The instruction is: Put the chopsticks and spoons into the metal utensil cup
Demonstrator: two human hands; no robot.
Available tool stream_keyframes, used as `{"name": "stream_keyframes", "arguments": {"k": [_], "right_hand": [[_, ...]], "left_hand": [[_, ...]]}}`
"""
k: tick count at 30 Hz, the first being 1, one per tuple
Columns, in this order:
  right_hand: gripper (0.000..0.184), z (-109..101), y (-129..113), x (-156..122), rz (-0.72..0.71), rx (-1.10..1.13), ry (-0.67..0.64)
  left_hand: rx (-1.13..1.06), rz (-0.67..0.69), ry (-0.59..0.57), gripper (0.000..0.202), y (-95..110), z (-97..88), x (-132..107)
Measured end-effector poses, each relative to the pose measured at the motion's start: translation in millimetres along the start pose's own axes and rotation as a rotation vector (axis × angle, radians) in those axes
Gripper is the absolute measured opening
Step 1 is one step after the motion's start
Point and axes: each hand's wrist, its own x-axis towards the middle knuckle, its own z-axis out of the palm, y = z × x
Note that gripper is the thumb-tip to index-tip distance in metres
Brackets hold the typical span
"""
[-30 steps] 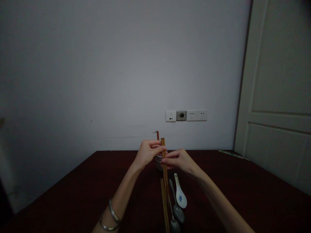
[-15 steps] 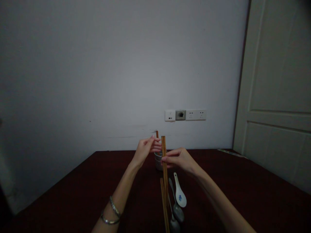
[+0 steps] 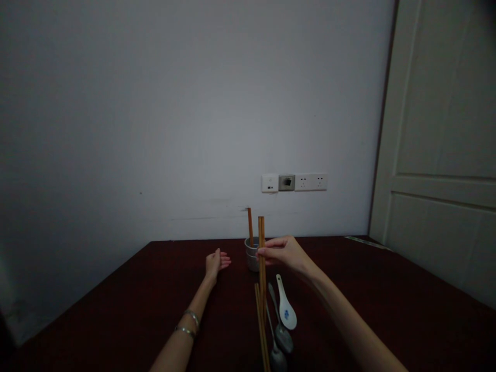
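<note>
Right hand (image 3: 284, 253): grip closed, thumb and fingertips pinching a pair of chopsticks (image 3: 262, 235) a little above their middle, held upright with tops level. Sits just right of a small cup (image 3: 251, 257), which stands near the middle of the worktop's (image 3: 116, 310) far edge and already carries one chopstick (image 3: 250, 226) leaning slightly left. Left hand (image 3: 216, 261): grip open and holding nothing, fingers loosely spread, resting on the worktop just left of the cup, apart from it.

Nearer the front edge, more chopsticks (image 3: 262, 336) lying lengthwise, beside them a white spoon (image 3: 285, 310) with a blue mark and two metal spoons (image 3: 281, 333). Hard to tell in the dim light where the lower ends of the held pair stop and the lying ones begin.

Probably best handled so: keep the two sticks pressed together so that neither slips ahead of the other; keep them near vertical; mind the narrow mouth of the cup and the stick already inside it, since a sideways knock could tip so light a cup. Worth bracing the cup wall with the free hand, which lies close enough to do it.
</note>
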Motion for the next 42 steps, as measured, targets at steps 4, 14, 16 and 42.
{"name": "stream_keyframes", "arguments": {"k": [4, 14, 16, 42], "right_hand": [[0.032, -0.4, 0.5, 0.4, 0.009, 0.022, 0.024], [0.025, -27.0, -9.5, 34.9, -0.064, 0.020, 0.216], [0.022, -34.5, -20.3, 54.1, -0.127, 0.030, 0.253], [0.004, -62.1, 39.7, 182.5, -0.008, -0.016, 0.312]], "left_hand": [[0.065, 0.054, -0.028, 0.027, -11.4, -3.5, 2.1], [0.155, 0.112, -0.096, 0.035, -20.2, -4.1, 7.3], [0.162, 0.115, -0.095, 0.035, -21.1, -4.6, 9.1], [0.223, 0.116, -0.076, 0.037, -25.9, -3.5, 14.5]]}}
